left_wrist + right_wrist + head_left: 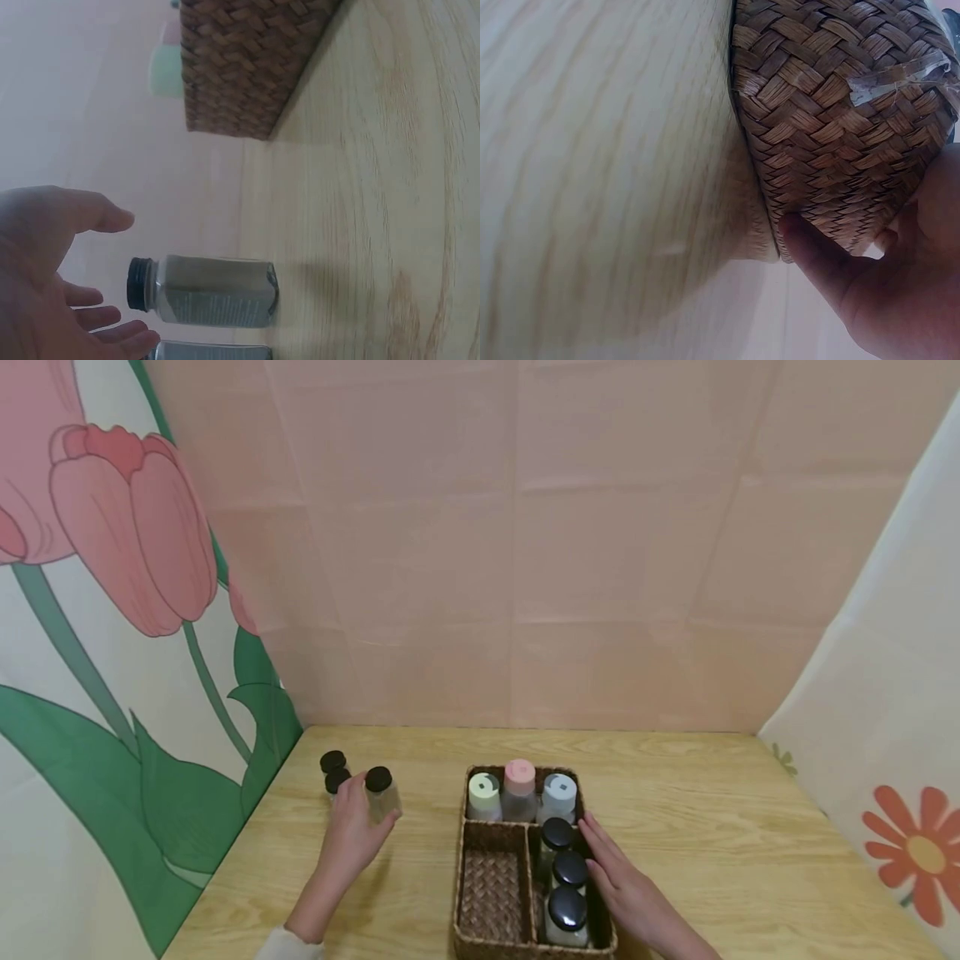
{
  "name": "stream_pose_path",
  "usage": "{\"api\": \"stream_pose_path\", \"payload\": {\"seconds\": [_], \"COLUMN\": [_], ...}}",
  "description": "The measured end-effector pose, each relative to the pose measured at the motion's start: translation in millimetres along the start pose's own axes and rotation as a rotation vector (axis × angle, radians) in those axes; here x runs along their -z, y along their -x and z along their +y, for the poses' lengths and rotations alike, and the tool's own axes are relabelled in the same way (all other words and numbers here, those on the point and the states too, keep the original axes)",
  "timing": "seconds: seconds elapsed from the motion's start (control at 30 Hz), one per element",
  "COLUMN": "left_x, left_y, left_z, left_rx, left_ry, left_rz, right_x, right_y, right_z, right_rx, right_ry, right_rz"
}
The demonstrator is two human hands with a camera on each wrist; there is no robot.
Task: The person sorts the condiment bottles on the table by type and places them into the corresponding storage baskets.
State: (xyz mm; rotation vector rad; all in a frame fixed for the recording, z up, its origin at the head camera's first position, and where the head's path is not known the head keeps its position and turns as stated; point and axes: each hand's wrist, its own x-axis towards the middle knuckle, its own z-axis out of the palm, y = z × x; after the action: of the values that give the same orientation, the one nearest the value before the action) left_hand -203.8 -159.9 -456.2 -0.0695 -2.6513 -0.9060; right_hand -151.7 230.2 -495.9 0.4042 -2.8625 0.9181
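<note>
My left hand [354, 831] is beside a clear jar with a black lid [384, 797] at the table's left. In the left wrist view, the thumb and fingers spread apart near this jar [217, 291], with no grip on it visible. Two more black lids [333, 762] show just beyond the hand; their jars are partly hidden. My right hand [626, 889] rests against the right side of a brown woven basket [491, 893], its fingers extended. Seen from the right wrist, a finger touches the basket's woven wall [832, 150].
In the basket's back compartment stand bottles with a yellow-green cap [483, 789], a pink cap [520, 774] and a pale blue cap [559, 789]. Its right compartment holds three black-lidded jars [570, 868]. The wooden table [690, 810] meets a pink cloth backdrop [517, 568].
</note>
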Motion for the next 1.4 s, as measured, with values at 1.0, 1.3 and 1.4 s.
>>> {"api": "stream_pose_path", "payload": {"seconds": [1.0,1.3,1.4], "left_x": [-9.0,-10.4,-11.6], "left_y": [-24.3,-26.1,-26.7], "left_z": [-10.4,-5.3,-5.0], "left_rx": [0.111,0.171,0.183], "left_ry": [-0.029,-0.067,-0.061], "left_rz": [-0.111,-0.129,-0.138], "right_x": [2,2,4], "right_y": [0,1,0], "right_z": [-1,-2,-2], "right_rx": [0.006,0.0,0.004], "right_ry": [-0.004,-0.019,-0.008], "right_rz": [-0.002,-0.009,-0.003]}}
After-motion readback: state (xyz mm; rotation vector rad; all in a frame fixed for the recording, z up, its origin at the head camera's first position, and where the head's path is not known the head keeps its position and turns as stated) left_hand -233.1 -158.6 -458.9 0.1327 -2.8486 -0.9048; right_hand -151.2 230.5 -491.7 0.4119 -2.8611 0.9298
